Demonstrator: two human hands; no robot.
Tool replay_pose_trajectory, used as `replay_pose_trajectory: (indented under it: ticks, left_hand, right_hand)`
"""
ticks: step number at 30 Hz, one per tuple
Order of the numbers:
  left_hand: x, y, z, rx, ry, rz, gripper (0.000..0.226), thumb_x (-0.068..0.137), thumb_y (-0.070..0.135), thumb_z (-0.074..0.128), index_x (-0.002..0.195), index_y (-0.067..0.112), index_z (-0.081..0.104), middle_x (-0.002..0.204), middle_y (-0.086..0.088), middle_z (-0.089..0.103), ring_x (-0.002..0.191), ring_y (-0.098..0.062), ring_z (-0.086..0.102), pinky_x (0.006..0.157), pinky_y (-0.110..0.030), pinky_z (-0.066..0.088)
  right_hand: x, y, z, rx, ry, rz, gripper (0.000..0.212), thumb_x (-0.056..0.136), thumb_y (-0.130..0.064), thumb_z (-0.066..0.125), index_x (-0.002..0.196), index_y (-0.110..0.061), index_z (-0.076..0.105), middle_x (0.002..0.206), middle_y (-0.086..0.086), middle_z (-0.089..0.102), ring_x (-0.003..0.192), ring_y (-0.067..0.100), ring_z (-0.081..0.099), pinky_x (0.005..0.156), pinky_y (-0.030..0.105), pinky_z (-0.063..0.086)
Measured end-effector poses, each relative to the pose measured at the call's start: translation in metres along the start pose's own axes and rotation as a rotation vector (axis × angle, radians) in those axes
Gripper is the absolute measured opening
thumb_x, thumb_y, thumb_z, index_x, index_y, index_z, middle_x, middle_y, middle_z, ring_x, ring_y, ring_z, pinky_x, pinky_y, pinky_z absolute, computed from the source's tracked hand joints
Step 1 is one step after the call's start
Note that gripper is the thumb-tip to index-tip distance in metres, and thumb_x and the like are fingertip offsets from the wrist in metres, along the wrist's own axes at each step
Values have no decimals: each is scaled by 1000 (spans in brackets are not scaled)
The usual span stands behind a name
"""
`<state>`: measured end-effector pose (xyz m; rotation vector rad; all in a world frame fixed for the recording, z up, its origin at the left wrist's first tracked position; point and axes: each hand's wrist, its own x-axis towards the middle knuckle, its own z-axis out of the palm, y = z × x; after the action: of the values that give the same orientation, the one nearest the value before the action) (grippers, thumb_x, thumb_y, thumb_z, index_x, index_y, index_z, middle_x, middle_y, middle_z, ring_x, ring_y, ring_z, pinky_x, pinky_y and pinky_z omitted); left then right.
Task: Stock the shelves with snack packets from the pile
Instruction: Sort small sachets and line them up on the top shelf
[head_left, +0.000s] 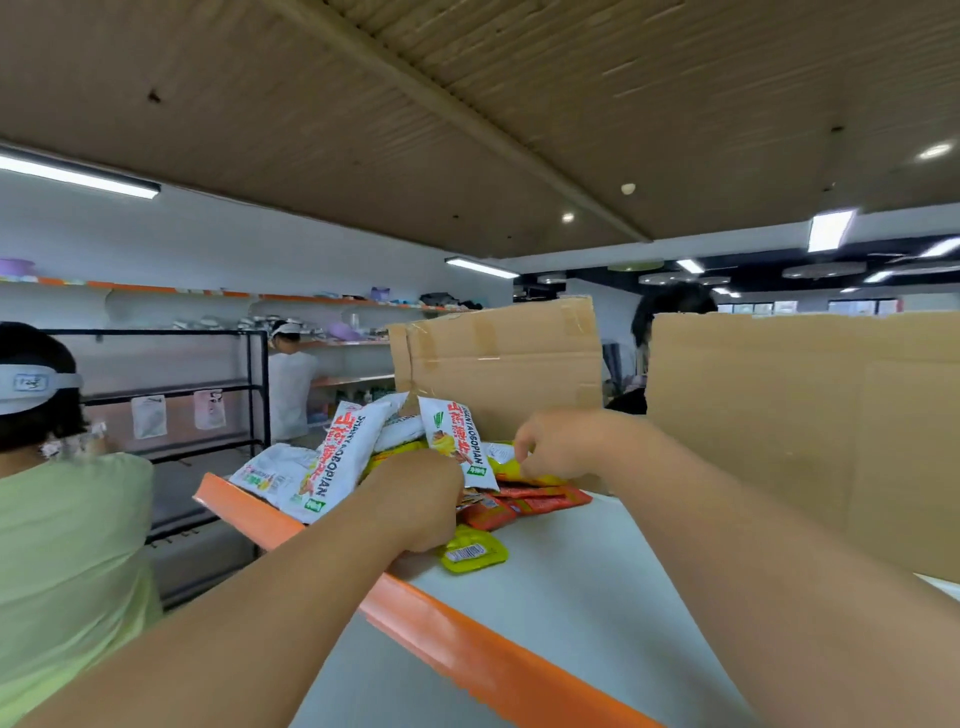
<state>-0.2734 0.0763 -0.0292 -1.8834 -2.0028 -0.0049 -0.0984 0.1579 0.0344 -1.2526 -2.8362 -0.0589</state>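
Nearest, a small yellow-green plastic packet (474, 554) lay by the orange front edge of the white shelf (571, 571). Just behind it the left hand (422, 501) curled down over the pile of snack packets (332, 467); whether it gripped one, I could not tell. Flat red packets (524, 504) lay before the right hand (558, 446), whose fingertips pinched a yellow packet (506, 467). Brown cardboard panels (509, 358) stood behind.
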Motion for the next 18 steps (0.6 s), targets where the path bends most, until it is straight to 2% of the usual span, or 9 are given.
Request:
replay_pose_trajectory:
  ticks: [3, 6, 7, 8, 10, 13, 15, 16, 18]
  left_hand:
    - [3, -6, -14, -88, 63, 135, 16, 88, 19, 55, 75, 14, 63, 67, -5, 52, 62, -22, 48, 53, -33, 36]
    - [11, -3, -30, -184, 101, 316, 12, 86, 16, 57, 74, 17, 58, 67, -2, 52, 63, -19, 47, 55, -35, 37]
    - [17, 1, -33, -230, 118, 374, 12, 85, 15, 58, 74, 20, 58, 68, 1, 53, 63, -15, 49, 56, -34, 38]
    - [21, 7, -36, -284, 135, 428, 13, 85, 15, 60, 76, 25, 60, 68, 6, 55, 65, -12, 51, 56, -32, 40]
    - [32, 26, -36, -384, 164, 531, 11, 87, 20, 63, 87, 31, 66, 75, 12, 61, 71, -10, 57, 61, -31, 46]
    - [48, 65, -31, -453, 259, 659, 11, 92, 28, 64, 101, 31, 69, 91, 10, 67, 83, -13, 60, 70, -35, 52]
    - [59, 95, -29, -511, 341, 735, 15, 87, 19, 64, 96, 31, 69, 93, 9, 68, 86, -16, 59, 72, -39, 52]
    - [64, 107, -29, -542, 351, 770, 20, 84, 12, 63, 92, 29, 70, 92, 8, 68, 87, -17, 60, 72, -39, 51]
    - [71, 130, -32, -568, 186, 826, 31, 80, 4, 60, 92, 29, 74, 94, 9, 68, 88, -17, 62, 74, -35, 53]
  right_hand:
    - [9, -3, -5, 11, 12, 32, 28, 99, -28, 54, 122, -19, 67, 112, 1, 67, 95, 19, 59, 84, 32, 51]
    - [10, 3, -9, -18, 27, 92, 25, 98, -28, 54, 117, -22, 69, 106, -4, 66, 83, 14, 59, 68, 25, 49]
    - [8, 7, -9, -49, 29, 116, 26, 95, -28, 53, 113, -21, 70, 104, -3, 68, 81, 16, 61, 67, 27, 52]
    - [5, 12, -8, -60, 29, 139, 30, 91, -29, 51, 111, -19, 71, 106, 1, 71, 86, 22, 65, 72, 34, 57]
    - [-9, 27, -7, -51, 32, 201, 32, 90, -27, 52, 111, -13, 73, 113, 10, 72, 101, 32, 67, 86, 44, 57]
    - [-43, 50, -8, -4, 44, 297, 25, 96, -21, 56, 112, -15, 73, 116, 6, 69, 104, 26, 63, 94, 42, 51]
    - [-72, 65, -8, -28, 20, 403, 27, 97, -23, 53, 115, -15, 71, 117, 7, 68, 102, 24, 61, 93, 39, 51]
    - [-84, 72, -7, -36, 6, 455, 28, 98, -23, 52, 118, -14, 70, 119, 8, 67, 104, 25, 61, 92, 39, 50]
    - [-113, 83, -5, -35, -4, 576, 31, 98, -21, 50, 121, -12, 69, 121, 8, 66, 110, 27, 61, 93, 37, 50]
